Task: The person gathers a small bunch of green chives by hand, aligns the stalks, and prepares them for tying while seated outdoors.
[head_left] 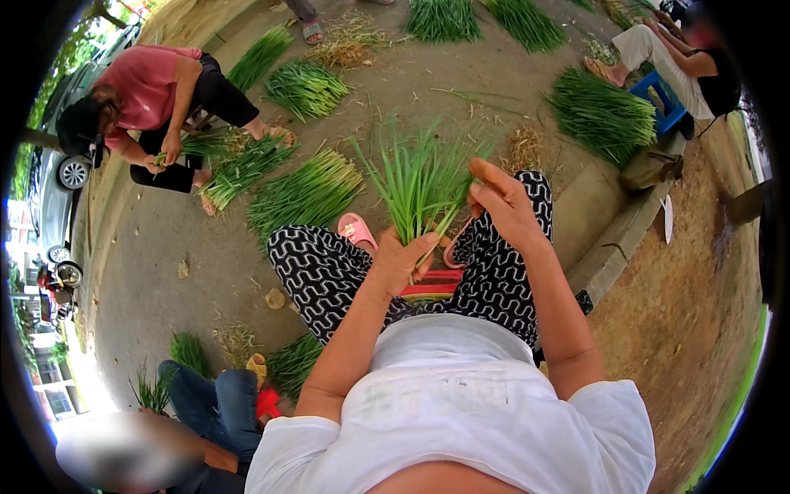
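My left hand (401,262) is closed round the pale lower stalks of a loose bunch of green chives (415,185), held between my knees. The leaves fan out away from me. To the right of the bunch is my right hand (508,206), raised above my right knee with its thumb and fingers drawn together beside the leaf edge. Whether a blade is pinched there is too small to tell. A pile of chives (304,193) lies on the ground just left of the bunch, its pale ends pointing right.
Another person (160,107) in a pink top handles stalks at the left. A second person (683,66) sits by a blue stool (661,103) at the far right, near a large chive heap (601,115). Dry trimmings (525,148) lie ahead. A concrete kerb (629,235) runs along my right.
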{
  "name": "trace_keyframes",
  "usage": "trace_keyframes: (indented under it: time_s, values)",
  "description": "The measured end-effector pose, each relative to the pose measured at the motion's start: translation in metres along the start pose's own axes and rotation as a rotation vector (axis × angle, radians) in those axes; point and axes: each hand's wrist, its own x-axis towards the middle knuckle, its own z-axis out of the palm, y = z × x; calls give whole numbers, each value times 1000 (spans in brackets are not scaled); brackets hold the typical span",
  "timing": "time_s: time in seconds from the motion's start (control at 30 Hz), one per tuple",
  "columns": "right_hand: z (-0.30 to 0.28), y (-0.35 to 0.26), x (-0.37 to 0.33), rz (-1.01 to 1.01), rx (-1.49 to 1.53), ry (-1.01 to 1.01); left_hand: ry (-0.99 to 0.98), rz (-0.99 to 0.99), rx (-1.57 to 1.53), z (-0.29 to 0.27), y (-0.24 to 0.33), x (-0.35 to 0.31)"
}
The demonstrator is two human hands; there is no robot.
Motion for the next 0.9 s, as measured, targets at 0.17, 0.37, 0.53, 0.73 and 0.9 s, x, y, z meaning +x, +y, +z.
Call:
trace_keyframes:
  time_s: [0.17,0.37,0.53,0.73,0.9]
  values:
    - [-7,8,-3,-19,1,-26,-15,-13,3,3,2,-1]
    - [-15,16,-2,-60,-87,-81,-30,10,-13,3,1,-1]
    - [-14,13,-4,-37,-109,-108,-31,15,5,2,1,-1]
    - [-14,8,-3,14,26,-9,-26,-10,19,3,2,0]
    - [-16,6,0,57,15,35,-46,-4,39,4,4,1]
